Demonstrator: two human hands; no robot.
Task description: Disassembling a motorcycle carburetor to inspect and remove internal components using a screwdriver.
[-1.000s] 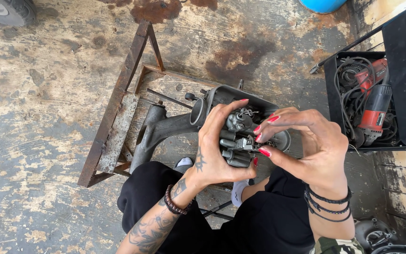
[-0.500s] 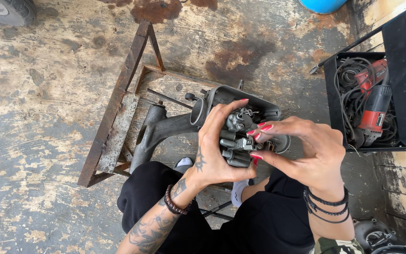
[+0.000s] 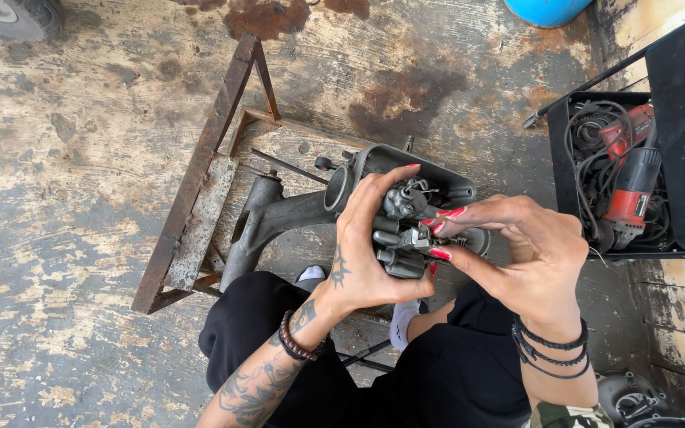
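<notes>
Overall, little has shifted in the last second: the stained concrete floor (image 3: pixel 65 198), the rusty angle-iron frame (image 3: pixel 200 186) and the grey cast engine casing (image 3: pixel 279 214) lying across it sit exactly where they were. The black crate (image 3: pixel 679 135) at the right edge holds the same red power drill (image 3: pixel 632 186) and tangle of black cable (image 3: pixel 584 127), well apart from the work. What has changed is small: the right hand (image 3: pixel 537 254) has rolled slightly and dropped, its red-nailed fingertips (image 3: pixel 440 254) now pinching closer in on the side of the part, so the work reads as fine fiddling with a fitting, not a change of grip. The small grey carburettor-like part (image 3: pixel 402 230) is held up over the lap, just in front of the casing's open housing; whether it touches the housing I can't tell. Left hand (image 3: pixel 366 246) is wrapped round the part from the left, palm cupping it, fingers curled over the top, thumb underneath: a firm full grasp. Right hand is half closed, thumb and forefinger tips pressed on a small piece at the part's right face, other fingers folded back, wrist cocked inward.
</notes>
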